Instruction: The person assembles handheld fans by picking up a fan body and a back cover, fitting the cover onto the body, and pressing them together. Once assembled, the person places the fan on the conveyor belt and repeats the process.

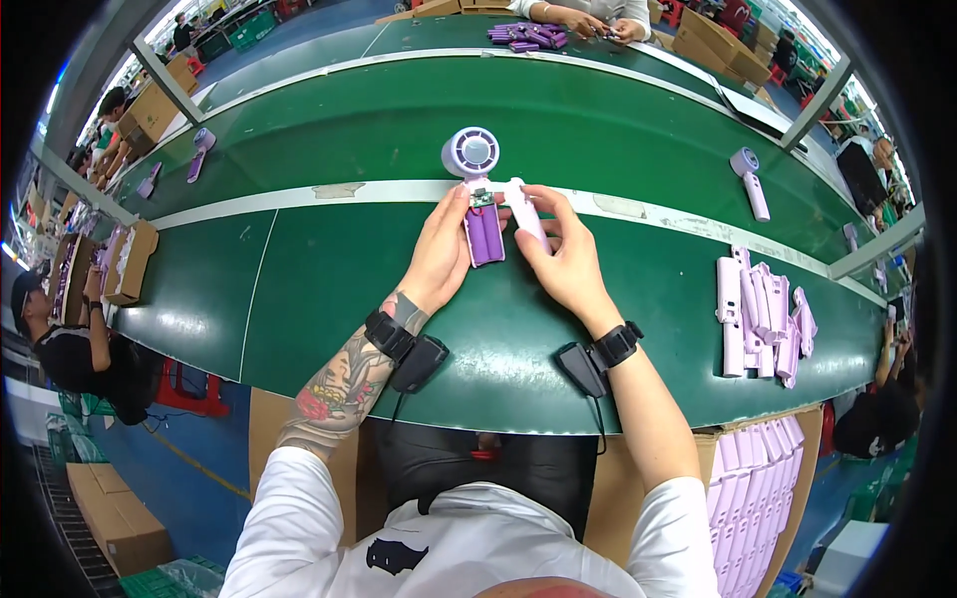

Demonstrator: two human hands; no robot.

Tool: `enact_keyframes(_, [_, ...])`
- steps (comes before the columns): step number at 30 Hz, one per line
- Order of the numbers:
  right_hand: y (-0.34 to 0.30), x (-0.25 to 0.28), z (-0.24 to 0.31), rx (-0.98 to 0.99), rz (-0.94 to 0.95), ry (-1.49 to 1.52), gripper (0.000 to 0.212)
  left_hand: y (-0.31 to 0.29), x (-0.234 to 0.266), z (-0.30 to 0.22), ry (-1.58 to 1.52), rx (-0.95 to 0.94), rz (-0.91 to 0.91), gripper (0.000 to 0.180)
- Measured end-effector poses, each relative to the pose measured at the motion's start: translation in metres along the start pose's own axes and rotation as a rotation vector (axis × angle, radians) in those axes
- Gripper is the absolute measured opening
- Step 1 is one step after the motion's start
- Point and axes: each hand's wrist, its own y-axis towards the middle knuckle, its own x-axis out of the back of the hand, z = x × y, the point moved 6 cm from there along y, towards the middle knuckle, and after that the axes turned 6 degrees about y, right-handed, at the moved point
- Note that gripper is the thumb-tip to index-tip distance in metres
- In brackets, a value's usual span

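Observation:
My left hand [439, 247] is closed round the body of a small purple handheld fan [485, 236]. Its round head [472, 152] points away from me, and its handle is uncovered, showing two purple battery cells and a green circuit board [482, 198] with thin wires at the neck. In my right hand [568, 261] is a pale lilac handle cover [525, 214], gripped between thumb and fingers. The cover is tilted beside the fan handle, its upper part close to the fan's neck and its lower end apart from the cells.
Loose lilac covers [763, 314] lie piled on the green table [319, 289] at right; a carton [805, 448] below holds rows more. Fans [750, 184] [200, 154] rest beyond the white strip [389, 191]. Across the table, a person's hands [603, 28] work near purple parts [528, 36].

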Motion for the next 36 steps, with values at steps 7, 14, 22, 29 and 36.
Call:
enact_keyframes(7, [-0.008, -0.012, 0.012, 0.157, -0.038, -0.189, 0.054, -0.014, -0.019, 0.001, -0.034, 0.017, 0.047, 0.040])
enact_keyframes(14, [-0.010, -0.020, 0.021, 0.225, 0.010, -0.289, 0.059, -0.015, -0.014, -0.007, 0.384, -0.196, 0.020, 0.041])
enact_keyframes(22, [-0.011, -0.028, 0.009, 0.046, -0.017, 0.179, 0.069, -0.018, -0.020, -0.016, 0.276, -0.150, 0.151, 0.044])
enact_keyframes(29, [-0.012, -0.021, 0.006, -0.075, 0.093, 0.095, 0.068, -0.020, -0.027, -0.016, 0.472, -0.345, 0.044, 0.045])
enact_keyframes(36, [-0.014, -0.018, 0.015, 0.047, 0.077, -0.064, 0.061, -0.021, -0.027, -0.011, 0.563, -0.208, 0.168, 0.051])
